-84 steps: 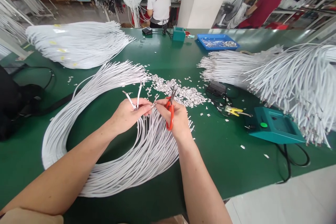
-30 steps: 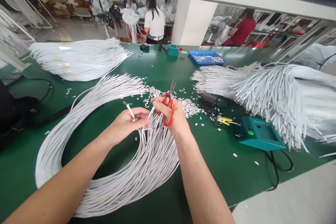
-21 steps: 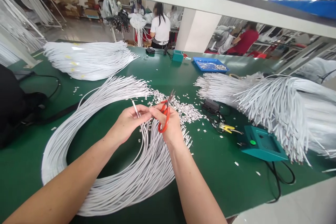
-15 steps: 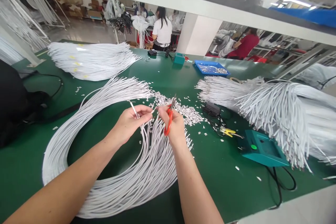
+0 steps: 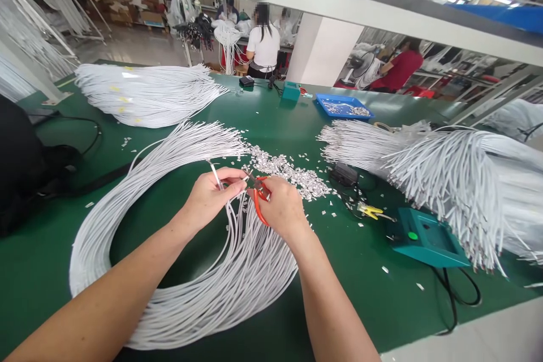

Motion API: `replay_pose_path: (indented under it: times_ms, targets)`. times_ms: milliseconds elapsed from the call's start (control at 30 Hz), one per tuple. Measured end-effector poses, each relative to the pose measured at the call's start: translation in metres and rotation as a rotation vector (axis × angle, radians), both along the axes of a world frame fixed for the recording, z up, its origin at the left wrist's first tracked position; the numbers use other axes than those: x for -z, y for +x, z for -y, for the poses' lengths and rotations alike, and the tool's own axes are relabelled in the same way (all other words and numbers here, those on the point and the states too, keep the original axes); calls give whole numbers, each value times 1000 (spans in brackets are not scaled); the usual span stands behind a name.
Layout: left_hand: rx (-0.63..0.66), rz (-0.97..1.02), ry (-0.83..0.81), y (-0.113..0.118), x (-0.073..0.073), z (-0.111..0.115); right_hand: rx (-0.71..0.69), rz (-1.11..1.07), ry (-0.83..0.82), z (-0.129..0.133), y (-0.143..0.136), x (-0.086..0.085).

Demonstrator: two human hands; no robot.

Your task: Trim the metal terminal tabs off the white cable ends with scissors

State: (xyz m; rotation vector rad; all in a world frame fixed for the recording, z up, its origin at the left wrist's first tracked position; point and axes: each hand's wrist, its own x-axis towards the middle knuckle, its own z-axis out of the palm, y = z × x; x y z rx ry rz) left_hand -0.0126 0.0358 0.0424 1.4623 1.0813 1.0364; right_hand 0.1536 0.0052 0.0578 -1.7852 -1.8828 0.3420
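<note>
My left hand (image 5: 214, 195) is closed on a white cable (image 5: 216, 176), whose stripped end sticks up past the fingers; another short end shows at the fingertips. In my right hand (image 5: 282, 203) are red-handled scissors (image 5: 259, 203), with the blades pointing left at the cable end by my left fingertips. Under both hands lies a large looped bundle of white cables (image 5: 203, 308). Just beyond them, small silvery-white pieces (image 5: 292, 172) are scattered in a heap on the green table (image 5: 352, 305).
Another white cable bundle (image 5: 148, 95) lies at the back left. On the right are more cables (image 5: 453, 181), a teal device (image 5: 428, 237), a yellow-handled tool (image 5: 370, 211) and a black box (image 5: 343, 174). A blue tray (image 5: 344, 107) sits farther back. People work beyond the table.
My right hand has turned, swinging the scissor blades from pointing up to pointing left, against the cable end. My left hand keeps its hold almost unmoved.
</note>
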Motion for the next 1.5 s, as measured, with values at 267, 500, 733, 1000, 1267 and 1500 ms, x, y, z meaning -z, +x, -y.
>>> replay_pose_path:
  times_ms: [267,500,733,1000,1267,1500]
  targets:
    - [-42,-146,129,2,2,3,55,230,90,4,3,7]
    - [-29,-197,62,5,-2,8,67,204,64,7,1,12]
    - [73,-241,61,4,-7,8,17,-75,-45,10,6,9]
    - [157,-212,43,3,-8,6,-18,-1034,-87,2,5,0]
    - [174,-205,57,1,-13,6,7,-1138,-95,1,-2,0]
    - [125,-113,-32,3,-12,9,42,-1164,-38,2,-12,3]
